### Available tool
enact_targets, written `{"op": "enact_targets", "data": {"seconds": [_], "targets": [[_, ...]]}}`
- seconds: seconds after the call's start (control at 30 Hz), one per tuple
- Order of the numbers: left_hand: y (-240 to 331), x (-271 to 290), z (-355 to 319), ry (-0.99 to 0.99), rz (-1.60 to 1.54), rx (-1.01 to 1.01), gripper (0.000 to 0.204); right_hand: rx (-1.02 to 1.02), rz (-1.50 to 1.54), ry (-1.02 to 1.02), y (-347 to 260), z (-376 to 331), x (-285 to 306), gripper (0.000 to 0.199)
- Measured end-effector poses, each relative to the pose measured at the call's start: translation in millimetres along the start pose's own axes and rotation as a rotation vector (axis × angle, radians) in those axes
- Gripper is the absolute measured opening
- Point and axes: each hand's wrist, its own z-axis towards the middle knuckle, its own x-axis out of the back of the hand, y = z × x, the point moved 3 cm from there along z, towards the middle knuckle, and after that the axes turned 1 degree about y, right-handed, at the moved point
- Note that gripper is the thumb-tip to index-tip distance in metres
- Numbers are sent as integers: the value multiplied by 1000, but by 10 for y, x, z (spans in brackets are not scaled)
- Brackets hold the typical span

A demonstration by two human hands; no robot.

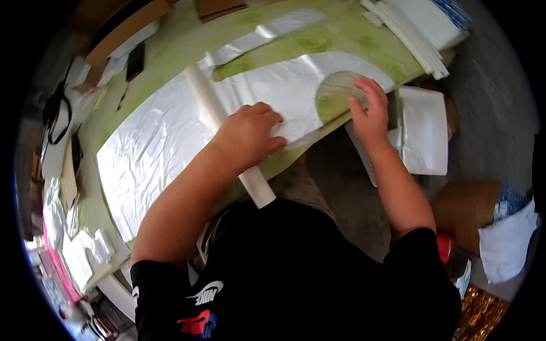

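A flat silver foil sheet [165, 148], shaped like a large foil balloon with a round opening at its right end, lies wrinkled on the green table. Across it rests a long off-white tube [203, 96], its near end sticking out over the table edge towards my body. My left hand [250, 131] lies over the tube's middle, palm down, thumb apart from the slightly bent fingers; the contact underneath is hidden. Beside the round opening, at the table's near right edge, my right hand [372, 111] has thumb and fingers apart, with nothing visible between them.
White tubes [415, 42] lie at the far right of the green-patterned tabletop [307, 40]. Below the right edge stands a white foam box [424, 131], with a cardboard box [466, 216] nearer. A dark phone [135, 61] and crumpled white packaging [85, 250] are on the left.
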Motion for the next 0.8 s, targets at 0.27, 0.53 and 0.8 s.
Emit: {"op": "enact_targets", "data": {"seconds": [0.27, 0.53, 0.8], "targets": [[-1838, 688, -1547, 664, 285, 527, 60, 47, 95, -150, -548, -517, 147, 32], [-2167, 503, -2348, 358, 387, 960, 75, 264, -12, -542, -933, -111, -505, 37], [-2594, 366, -2614, 401, 461, 923, 71, 266, 31, -431, -883, -102, -655, 32]]}}
